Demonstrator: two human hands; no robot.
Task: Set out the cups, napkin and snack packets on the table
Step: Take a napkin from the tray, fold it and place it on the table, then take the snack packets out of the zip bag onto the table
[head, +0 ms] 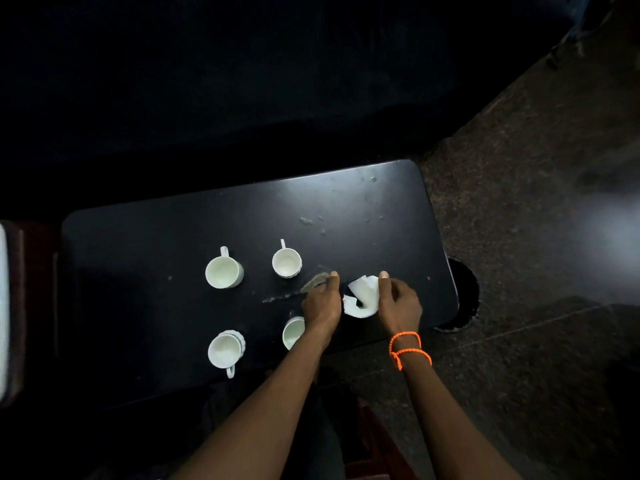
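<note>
Several white cups stand on the dark table [166, 244]: one at the back left [223, 271], one at the back middle [286, 262], one at the front left [225, 349] and one at the front [293, 332], partly hidden by my left forearm. A crumpled white napkin [362, 296] lies on the table between my hands. My left hand [322, 303] touches its left edge with the fingers curled. My right hand [398, 301], with an orange bead bracelet at the wrist, pinches its right side. No snack packets are visible.
The table top carries pale smears and crumbs near its middle and back right. A round dark base [464, 296] sits on the stone floor past the table's right edge. A dark sofa fills the back. A reddish object with a white edge [7, 306] stands at the far left.
</note>
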